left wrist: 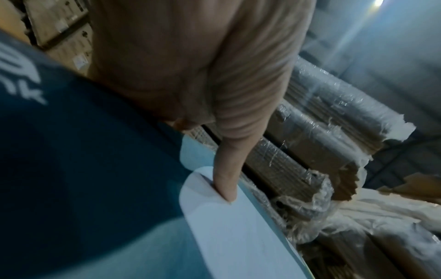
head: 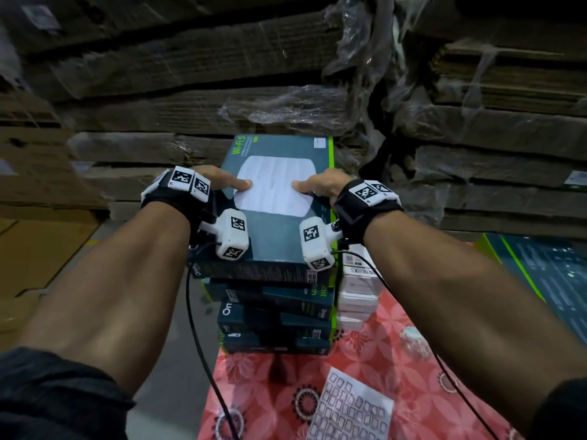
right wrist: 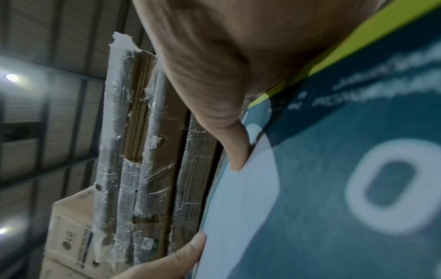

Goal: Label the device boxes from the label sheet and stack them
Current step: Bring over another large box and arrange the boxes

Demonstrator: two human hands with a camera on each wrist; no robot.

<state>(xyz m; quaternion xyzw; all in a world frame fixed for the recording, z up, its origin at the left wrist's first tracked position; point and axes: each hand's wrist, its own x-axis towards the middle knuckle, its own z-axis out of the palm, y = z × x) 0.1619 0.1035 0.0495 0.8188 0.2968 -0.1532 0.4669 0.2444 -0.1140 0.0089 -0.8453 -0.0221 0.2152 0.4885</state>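
A teal device box (head: 273,239) with a white device picture and a green edge lies on top of a stack of several similar boxes (head: 276,315). My left hand (head: 222,182) grips its left side, thumb flat on the lid and fingers hidden over the edge. My right hand (head: 320,185) grips the right side the same way. The left wrist view shows the thumb (left wrist: 226,179) pressing the box (left wrist: 83,169). In the right wrist view my right thumb (right wrist: 214,98) lies on the lid (right wrist: 334,179). A white label sheet (head: 349,408) lies on the cloth in front of the stack.
The stack stands on a red floral cloth (head: 279,392). Small white boxes (head: 359,290) are piled right of it, and another teal box (head: 546,274) lies further right. Wrapped flat cardboard bundles (head: 222,58) rise close behind. Loose cardboard (head: 41,249) covers the floor at left.
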